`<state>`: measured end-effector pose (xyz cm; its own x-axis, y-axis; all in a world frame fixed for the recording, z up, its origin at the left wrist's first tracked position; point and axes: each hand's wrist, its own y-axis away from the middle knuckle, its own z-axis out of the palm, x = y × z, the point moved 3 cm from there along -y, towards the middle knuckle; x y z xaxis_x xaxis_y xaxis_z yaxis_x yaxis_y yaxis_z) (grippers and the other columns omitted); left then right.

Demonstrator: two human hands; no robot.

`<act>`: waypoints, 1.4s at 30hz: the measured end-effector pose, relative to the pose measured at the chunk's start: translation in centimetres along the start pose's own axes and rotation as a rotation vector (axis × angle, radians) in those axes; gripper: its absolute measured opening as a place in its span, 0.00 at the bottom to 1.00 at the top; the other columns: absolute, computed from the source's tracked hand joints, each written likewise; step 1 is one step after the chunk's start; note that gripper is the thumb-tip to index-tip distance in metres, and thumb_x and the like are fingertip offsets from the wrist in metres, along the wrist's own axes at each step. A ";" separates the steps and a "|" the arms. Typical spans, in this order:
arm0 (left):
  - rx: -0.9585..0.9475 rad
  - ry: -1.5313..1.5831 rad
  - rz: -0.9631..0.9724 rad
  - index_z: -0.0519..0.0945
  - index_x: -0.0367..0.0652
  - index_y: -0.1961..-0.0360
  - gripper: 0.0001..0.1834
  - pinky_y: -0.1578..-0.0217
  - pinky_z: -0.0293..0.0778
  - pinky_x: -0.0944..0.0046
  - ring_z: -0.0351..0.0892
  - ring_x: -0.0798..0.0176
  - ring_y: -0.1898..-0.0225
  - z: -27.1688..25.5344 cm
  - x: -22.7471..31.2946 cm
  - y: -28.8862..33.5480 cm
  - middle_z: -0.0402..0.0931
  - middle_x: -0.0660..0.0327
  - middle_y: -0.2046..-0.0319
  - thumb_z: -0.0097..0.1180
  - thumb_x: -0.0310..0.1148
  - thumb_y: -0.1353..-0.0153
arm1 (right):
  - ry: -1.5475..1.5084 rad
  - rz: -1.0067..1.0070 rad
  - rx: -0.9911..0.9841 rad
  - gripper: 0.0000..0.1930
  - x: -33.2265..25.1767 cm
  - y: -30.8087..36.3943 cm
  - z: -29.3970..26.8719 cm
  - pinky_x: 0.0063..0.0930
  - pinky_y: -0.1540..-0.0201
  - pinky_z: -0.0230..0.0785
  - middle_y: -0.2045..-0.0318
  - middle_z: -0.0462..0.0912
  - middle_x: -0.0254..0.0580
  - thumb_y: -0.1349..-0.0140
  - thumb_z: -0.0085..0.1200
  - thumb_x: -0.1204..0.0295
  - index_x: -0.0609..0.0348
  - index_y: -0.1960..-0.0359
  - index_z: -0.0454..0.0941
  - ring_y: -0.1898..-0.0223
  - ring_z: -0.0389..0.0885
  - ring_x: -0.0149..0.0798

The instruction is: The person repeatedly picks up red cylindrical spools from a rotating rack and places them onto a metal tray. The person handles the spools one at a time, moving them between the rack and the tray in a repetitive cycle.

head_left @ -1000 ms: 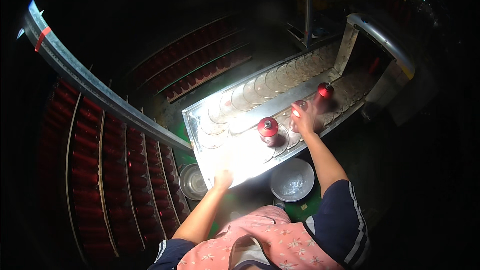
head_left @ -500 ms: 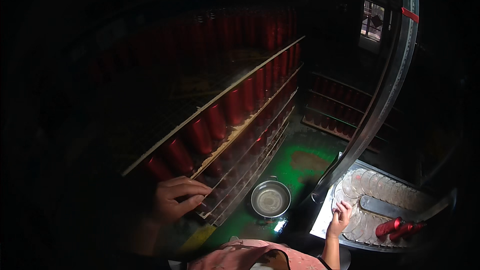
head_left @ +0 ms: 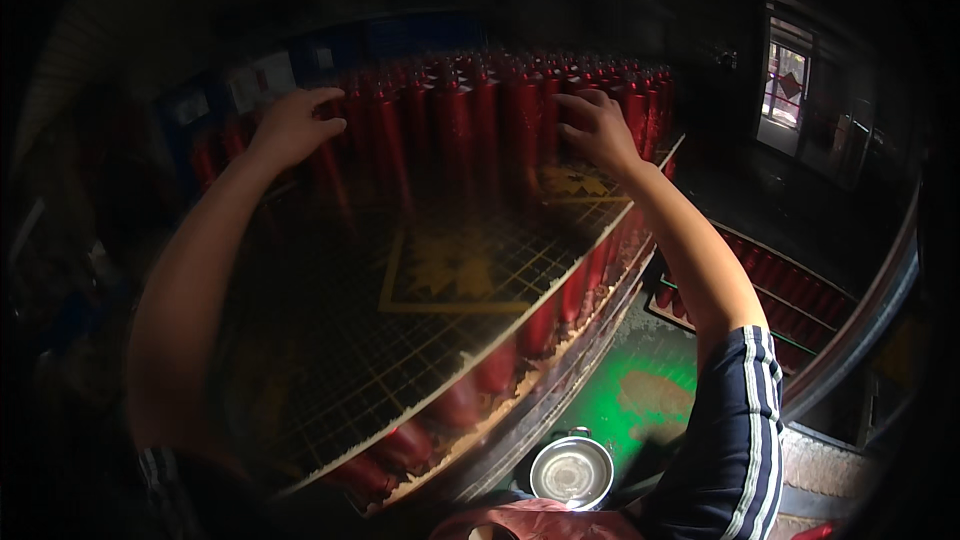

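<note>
Both arms stretch out over the top board [head_left: 455, 270], a dark sheet with a yellow grid, towards a dense group of shiny red bottles [head_left: 455, 130] standing upright on its far part. My left hand [head_left: 295, 128] is at the group's left side, thumb and fingers apart in a curve beside the bottles. At the right side my right hand [head_left: 600, 130] bends inward close to the bottles, its fingers and thumb apart. I see no bottle gripped in either hand; any touch at the fingertips is too dark to tell.
Under the top board are more layers of red bottles [head_left: 495, 370]. A metal basin [head_left: 571, 472] sits on the green floor [head_left: 625, 395] beside the stack. Another low stack of red bottles [head_left: 770, 275] lies to the right. A curved metal rail [head_left: 850, 350] runs along the right.
My left hand has left the stack's near edge and my right hand the disc-covered conveyor at right. Both are now up beside the bottles on top. The view has shifted up and left.
</note>
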<state>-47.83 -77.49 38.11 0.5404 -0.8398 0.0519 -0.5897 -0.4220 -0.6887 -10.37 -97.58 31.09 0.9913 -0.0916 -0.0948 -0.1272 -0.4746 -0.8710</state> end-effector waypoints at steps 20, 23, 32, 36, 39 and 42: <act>0.170 -0.062 -0.295 0.78 0.66 0.41 0.29 0.40 0.68 0.47 0.73 0.38 0.44 20.0 -5.0 -13.7 0.71 0.47 0.40 0.66 0.53 0.45 | -0.055 0.078 -0.002 0.25 5.4 -8.9 12.8 0.49 0.48 0.77 0.43 0.72 0.54 0.47 0.66 0.58 0.33 0.44 0.80 0.43 0.70 0.62; 0.301 0.011 -0.160 0.78 0.64 0.40 0.30 0.40 0.70 0.48 0.73 0.39 0.44 17.8 -4.0 -10.5 0.72 0.45 0.43 0.68 0.48 0.45 | -0.162 0.058 0.162 0.26 4.9 -5.3 9.9 0.50 0.45 0.74 0.41 0.70 0.55 0.48 0.67 0.60 0.34 0.44 0.80 0.42 0.69 0.61; 0.311 0.362 0.241 0.82 0.47 0.45 0.24 0.40 0.69 0.59 0.77 0.50 0.44 3.8 10.3 2.6 0.78 0.50 0.46 0.69 0.36 0.44 | -0.198 0.022 0.519 0.25 -4.2 13.2 -14.0 0.35 0.40 0.65 0.49 0.76 0.48 0.45 0.66 0.72 0.52 0.43 0.81 0.45 0.73 0.46; 0.126 0.723 0.395 0.80 0.45 0.42 0.23 0.41 0.70 0.63 0.78 0.61 0.46 -2.5 20.5 8.9 0.79 0.57 0.48 0.65 0.39 0.38 | -0.457 0.222 0.543 0.24 -12.1 25.4 -27.0 0.29 0.41 0.70 0.46 0.75 0.41 0.40 0.64 0.74 0.53 0.40 0.79 0.46 0.76 0.35; -0.097 1.018 0.472 0.78 0.47 0.39 0.25 0.40 0.70 0.64 0.77 0.67 0.48 -6.2 28.3 14.8 0.79 0.60 0.50 0.63 0.42 0.35 | -0.090 0.349 0.560 0.24 -18.9 35.2 -37.2 0.28 0.39 0.69 0.45 0.79 0.42 0.41 0.64 0.75 0.59 0.41 0.78 0.41 0.75 0.35; -0.253 1.252 0.624 0.78 0.44 0.39 0.24 0.45 0.72 0.70 0.77 0.73 0.54 -8.2 36.1 21.6 0.79 0.65 0.53 0.62 0.40 0.34 | -0.330 0.577 0.695 0.27 -23.6 46.1 -44.1 0.26 0.41 0.70 0.47 0.80 0.39 0.38 0.61 0.73 0.60 0.36 0.73 0.48 0.79 0.33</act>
<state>-45.93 -119.73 31.01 -0.6450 -0.5948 0.4798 -0.6917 0.1875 -0.6974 -41.19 -155.86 14.44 0.7559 0.1525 -0.6367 -0.6545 0.2014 -0.7288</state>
